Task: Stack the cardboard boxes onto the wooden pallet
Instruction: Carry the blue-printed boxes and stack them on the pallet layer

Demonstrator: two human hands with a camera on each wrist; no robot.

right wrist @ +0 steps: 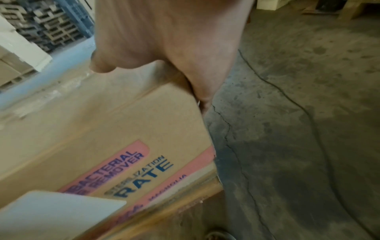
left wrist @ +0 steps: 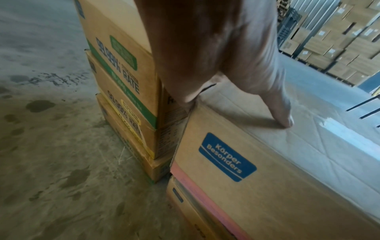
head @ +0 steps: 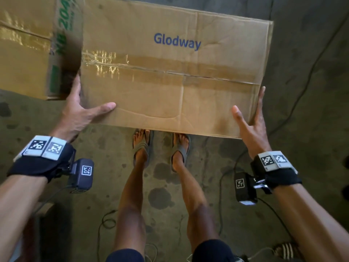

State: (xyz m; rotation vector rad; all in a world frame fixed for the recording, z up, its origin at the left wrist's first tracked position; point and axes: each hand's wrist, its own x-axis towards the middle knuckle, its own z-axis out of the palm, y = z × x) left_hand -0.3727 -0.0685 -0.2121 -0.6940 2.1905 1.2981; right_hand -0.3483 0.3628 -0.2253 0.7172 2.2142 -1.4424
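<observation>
Your left hand point(head: 79, 110) and right hand point(head: 251, 121) only press flat-fingered on the Glodway box's point(head: 170, 72) ends, atop a stack beside the green-printed boxes point(left wrist: 123, 78), so it may slip.

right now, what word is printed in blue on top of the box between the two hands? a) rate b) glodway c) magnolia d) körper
b: in the head view the top face of the cardboard box reads "Glodway" in blue, with the left hand at its left end and the right hand at its right end, thumbs resting on top.
</observation>
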